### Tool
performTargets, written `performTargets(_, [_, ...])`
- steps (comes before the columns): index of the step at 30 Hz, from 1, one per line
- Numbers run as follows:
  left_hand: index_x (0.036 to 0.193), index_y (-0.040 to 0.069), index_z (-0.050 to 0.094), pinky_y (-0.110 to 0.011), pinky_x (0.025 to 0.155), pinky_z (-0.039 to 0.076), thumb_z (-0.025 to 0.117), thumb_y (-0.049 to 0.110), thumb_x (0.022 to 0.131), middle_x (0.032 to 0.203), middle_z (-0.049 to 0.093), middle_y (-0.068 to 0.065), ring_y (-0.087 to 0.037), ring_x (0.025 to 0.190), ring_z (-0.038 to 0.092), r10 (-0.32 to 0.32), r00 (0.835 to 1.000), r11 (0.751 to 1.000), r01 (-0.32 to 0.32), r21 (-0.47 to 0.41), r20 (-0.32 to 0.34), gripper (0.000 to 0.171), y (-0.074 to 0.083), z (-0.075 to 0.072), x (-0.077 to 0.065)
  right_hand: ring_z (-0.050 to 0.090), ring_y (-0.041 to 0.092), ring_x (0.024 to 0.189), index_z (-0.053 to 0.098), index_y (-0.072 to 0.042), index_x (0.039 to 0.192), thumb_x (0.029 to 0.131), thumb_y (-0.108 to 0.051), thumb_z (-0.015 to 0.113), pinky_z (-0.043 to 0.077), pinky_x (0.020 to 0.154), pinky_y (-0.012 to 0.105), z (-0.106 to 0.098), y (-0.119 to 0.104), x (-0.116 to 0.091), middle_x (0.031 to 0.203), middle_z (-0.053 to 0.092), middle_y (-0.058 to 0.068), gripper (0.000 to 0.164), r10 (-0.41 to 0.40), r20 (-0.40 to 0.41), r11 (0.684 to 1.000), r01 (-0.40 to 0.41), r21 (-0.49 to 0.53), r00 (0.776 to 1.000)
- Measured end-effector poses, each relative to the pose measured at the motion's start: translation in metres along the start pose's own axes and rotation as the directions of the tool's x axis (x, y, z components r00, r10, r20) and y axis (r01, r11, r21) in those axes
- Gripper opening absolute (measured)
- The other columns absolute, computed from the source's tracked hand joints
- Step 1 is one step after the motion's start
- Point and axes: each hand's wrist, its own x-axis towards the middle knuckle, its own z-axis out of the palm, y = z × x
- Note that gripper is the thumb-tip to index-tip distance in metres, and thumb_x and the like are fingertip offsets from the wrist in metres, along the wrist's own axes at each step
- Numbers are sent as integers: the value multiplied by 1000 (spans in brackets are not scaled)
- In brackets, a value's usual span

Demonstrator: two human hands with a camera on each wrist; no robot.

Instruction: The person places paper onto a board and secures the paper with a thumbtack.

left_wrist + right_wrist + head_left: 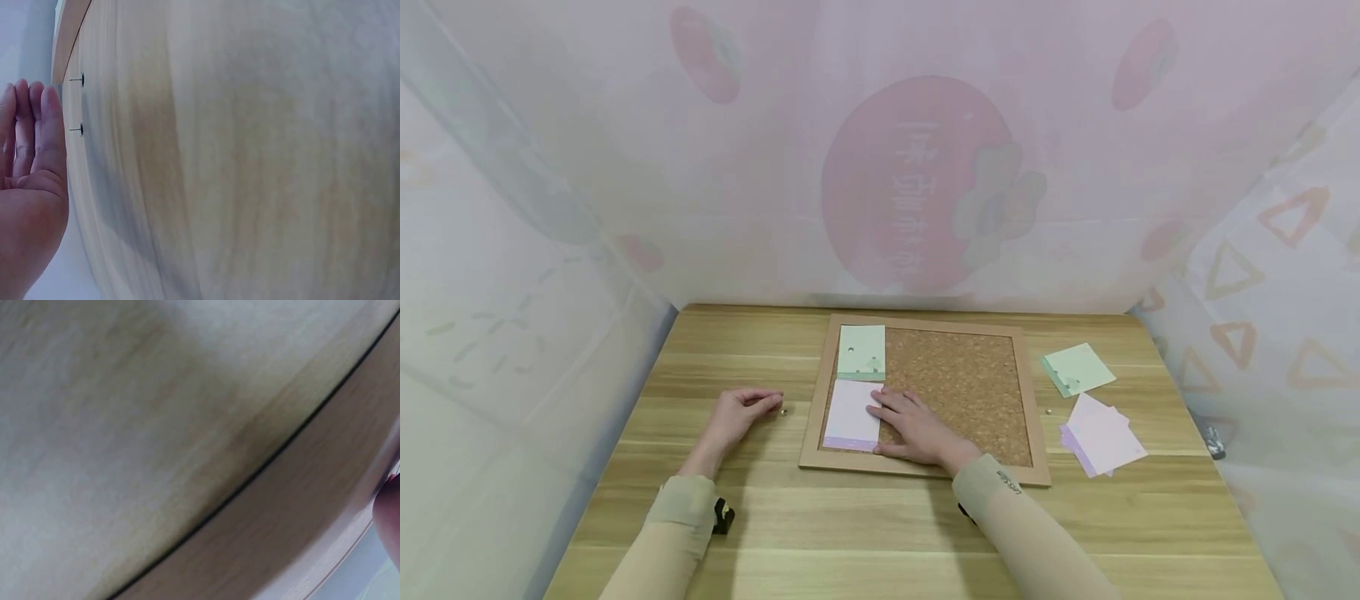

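2 pins (82,79) by yr L hand (739,415): fingers loose, nothing gripped afaict. R hand (921,427) spread, touching purple-edged note (852,412), corkboard's (962,379) near left. Press note flat; pinch pins by heads.

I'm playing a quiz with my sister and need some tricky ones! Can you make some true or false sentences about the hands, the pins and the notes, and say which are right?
1. The right hand's fingertips lie on the purple note on the board. True.
2. The left hand is on the board. False: it is beside the board, over the table.
3. In the left wrist view, two pins sit on the table. True.
4. The loose notes lie left of the board. False: they lie to its right.
5. The green note on the board is nearer the person than the purple one. False: it is farther away.
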Motion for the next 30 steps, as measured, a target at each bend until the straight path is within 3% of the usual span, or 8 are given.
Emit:
performTargets(7, [122, -11, 65, -29, 88, 60, 66, 14, 96, 117, 72, -21, -11, 95, 75, -41, 999, 999, 41, 5, 13, 36, 4, 2, 1, 22, 23, 155, 38, -18, 155, 96, -54, 59, 16, 127, 53, 0, 0, 1, 166, 27, 5, 72, -2, -1, 1000, 2, 1, 1000])
performTargets(12, [126, -11, 62, -30, 93, 58, 65, 13, 97, 120, 71, -21, -13, 99, 74, -69, 998, 995, 69, -71, 11, 38, 8, 6, 1, 22, 23, 155, 38, -18, 155, 96, -54, 59, 16, 127, 53, 0, 0, 0, 166, 27, 4, 73, -2, 0, 1000, 2, 1, 1000])
performTargets(18, [126, -15, 60, -31, 94, 58, 66, 11, 96, 115, 74, -17, -11, 99, 74, -36, 998, 990, 42, -134, 43, 41, 11, 20, 2, 25, 26, 154, 40, -16, 154, 95, -51, 62, 18, 126, 54, -1, -1, 0, 165, 29, 7, 72, -11, -14, 1000, 11, 5, 1000])
performTargets(24, [119, -10, 67, -26, 90, 59, 70, 15, 94, 112, 75, -12, -2, 92, 71, -30, 999, 999, 31, -43, 27, 35, 15, 36, 1, 24, 25, 155, 39, -15, 154, 96, -51, 61, 16, 127, 54, 0, -1, 0, 166, 28, 7, 72, -5, -6, 1000, 5, 15, 1000])
performTargets(30, [119, -7, 68, -27, 91, 59, 69, 14, 94, 118, 72, -19, -6, 96, 72, -49, 998, 999, 49, -9, 41, 32, 18, 45, 4, 19, 25, 156, 36, -16, 155, 96, -52, 60, 14, 127, 53, -1, -1, 0, 167, 24, 5, 73, 2, 8, 1000, -3, 23, 1000])
